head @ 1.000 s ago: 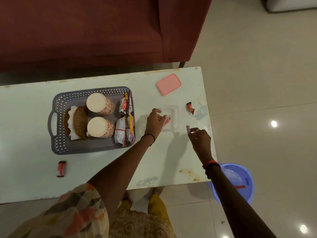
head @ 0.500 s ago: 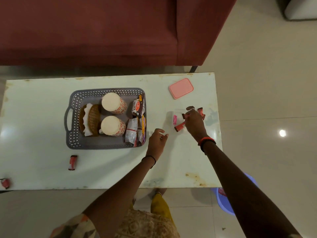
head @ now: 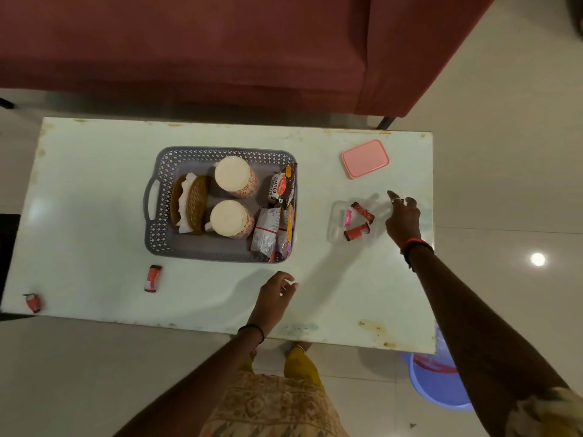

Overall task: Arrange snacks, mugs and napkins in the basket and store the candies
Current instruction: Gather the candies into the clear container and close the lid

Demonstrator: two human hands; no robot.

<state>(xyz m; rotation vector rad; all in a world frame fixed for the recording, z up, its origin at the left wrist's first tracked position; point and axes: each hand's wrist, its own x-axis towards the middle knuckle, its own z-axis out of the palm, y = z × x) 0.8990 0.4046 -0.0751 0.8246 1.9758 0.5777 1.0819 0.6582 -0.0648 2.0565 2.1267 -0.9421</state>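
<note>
Candies are the open business: three sit in the clear container [head: 336,220] right of centre, two red-wrapped [head: 362,212] [head: 356,231] and one pink [head: 348,217], while two more red ones lie loose on the table [head: 94,216], one [head: 152,278] below the grey basket [head: 164,171] and one [head: 33,302] at the lower-left corner. They look light, small and crinkly, so likely slippery; a fingertip pinch across the wrapper's middle should serve. The pink lid [head: 365,158] lies apart, upper right. The basket holds two mugs [head: 236,177] [head: 231,219], one napkin holder [head: 191,204] and several snack packets [head: 282,187]. The left hand [head: 276,299] hovers loosely curled and empty near the table's front edge; the right hand [head: 403,217], fingers spread, holds nothing beside the container.
</note>
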